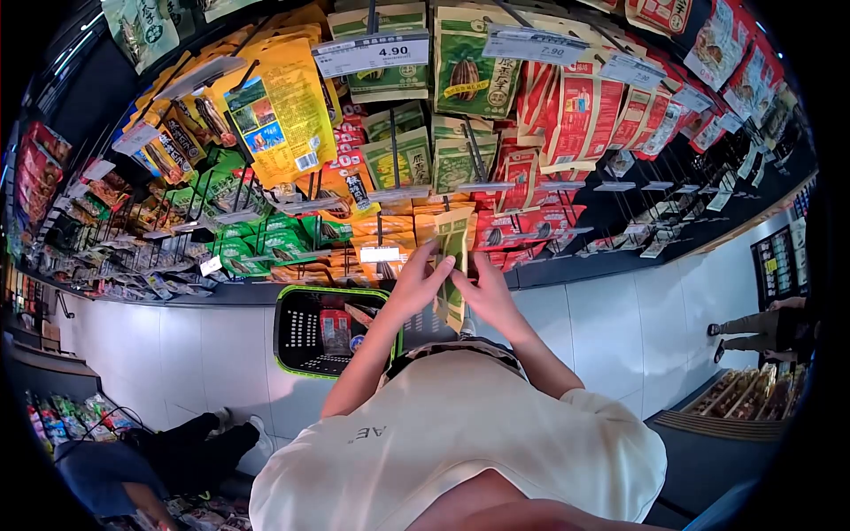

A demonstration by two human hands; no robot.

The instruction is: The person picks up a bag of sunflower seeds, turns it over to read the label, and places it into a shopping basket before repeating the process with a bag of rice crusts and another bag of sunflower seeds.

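A green and tan snack bag [457, 234] stands upright in front of my chest, seen nearly edge-on, its front too narrow in view to read. My left hand [420, 281] grips its left side, the thumb pressed along the bag. On the opposite side, my right hand [489, 290] holds it with bent fingers. Similar green seed bags [475, 74] with a striped seed picture hang on the hooks ahead. A black basket with a green rim [282, 329] sits on the floor left of me, containing a red packet [336, 332] and other goods.
Yellow bags [273, 108] and red bags [580, 117] hang beside the green ones, behind price tags [372, 55]. Green packets [241, 255] hang lower left. One person [190, 456] is at lower left; another person's legs [751, 334] show at right.
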